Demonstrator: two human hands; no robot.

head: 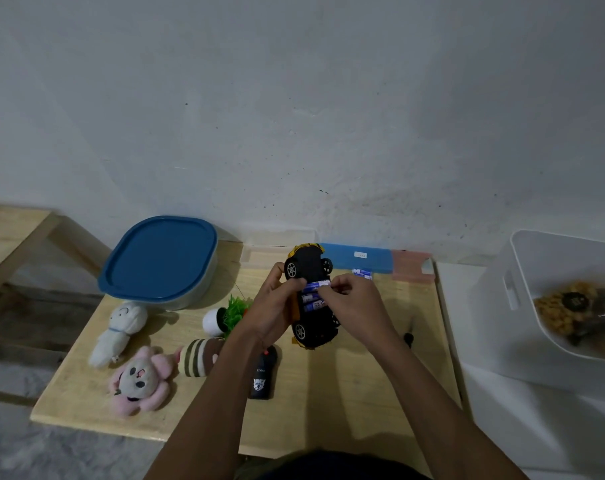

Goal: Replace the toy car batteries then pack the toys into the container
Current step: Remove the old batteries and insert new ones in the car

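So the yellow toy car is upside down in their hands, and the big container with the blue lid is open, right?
Not quite. The head view shows the yellow toy car upside down, held by the left hand and right hand, but the big container's blue lid is on, so it is closed, not open.

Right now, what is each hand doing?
Left hand: gripping the upturned yellow-and-black toy car.
Right hand: pinching a blue battery at its compartment.

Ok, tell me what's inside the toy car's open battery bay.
Blue batteries lie side by side in the upturned toy car. Both hands cover the bay's ends, so contacts are hidden.
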